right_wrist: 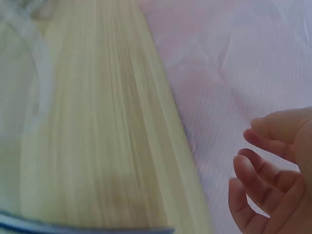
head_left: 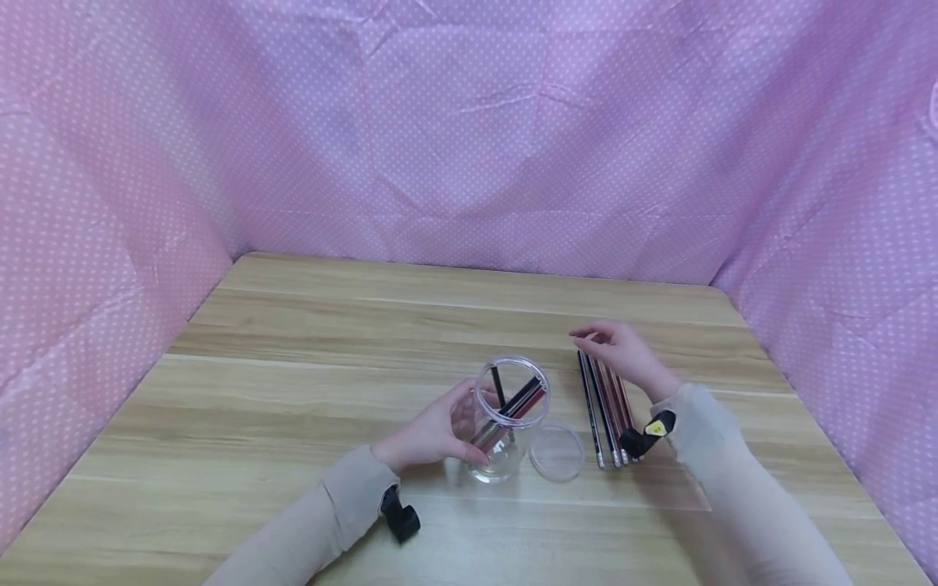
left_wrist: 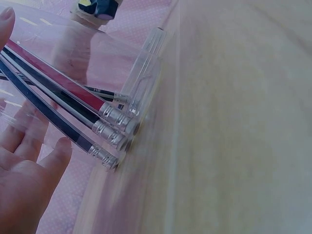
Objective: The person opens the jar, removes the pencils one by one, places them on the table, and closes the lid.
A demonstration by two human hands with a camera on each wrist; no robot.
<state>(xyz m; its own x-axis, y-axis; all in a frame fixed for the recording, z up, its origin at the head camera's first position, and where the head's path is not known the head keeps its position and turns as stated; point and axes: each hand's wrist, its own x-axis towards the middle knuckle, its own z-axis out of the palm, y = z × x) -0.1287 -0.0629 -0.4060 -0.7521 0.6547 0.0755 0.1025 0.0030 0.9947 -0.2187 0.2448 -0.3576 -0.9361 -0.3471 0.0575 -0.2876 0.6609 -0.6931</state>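
My left hand (head_left: pixel 437 426) holds a clear plastic jar (head_left: pixel 493 475) that stands on the table, its fingers and thumb around the wall. Several pencils (head_left: pixel 522 399) lean inside it; the left wrist view shows dark and red pencils (left_wrist: pixel 63 92) with silver ferrules resting at the base. Over the far ends of a row of dark and reddish pencils (head_left: pixel 607 407) on the table hovers my right hand (head_left: pixel 624 353). Its fingers are loosely bent, and the right wrist view shows nothing between the fingers (right_wrist: pixel 253 180). A round clear lid (head_left: pixel 557 453) lies between the jar and the row.
The wooden table (head_left: pixel 330 342) has pink dotted cloth (head_left: pixel 469 146) hanging behind it and along both sides. Each wrist wears a small black camera on a strap.
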